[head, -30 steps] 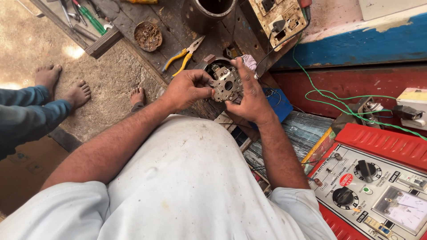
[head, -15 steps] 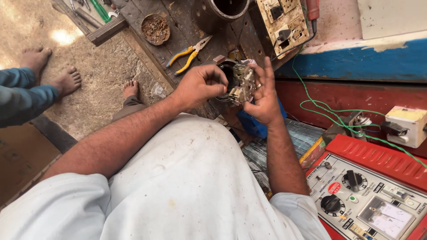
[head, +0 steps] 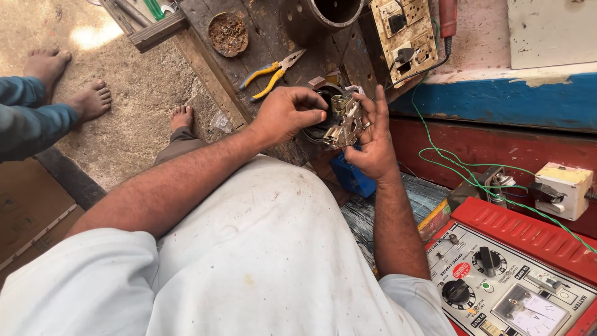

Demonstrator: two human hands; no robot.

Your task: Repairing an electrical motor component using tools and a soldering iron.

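Work looked midway: right hand cradled the metal part at upper centre, left hand pinched closed at its edge, yellow pliers lay unused on the bench

A round red label and a white rectangular meter dial sit on the grey panel, lower right.

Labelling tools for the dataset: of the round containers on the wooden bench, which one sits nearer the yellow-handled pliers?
The small shallow rusty round tin, holding brown bits, left of the yellow-handled pliers. The big dark metal cylinder stands farther, at the top edge, and is taller and open.
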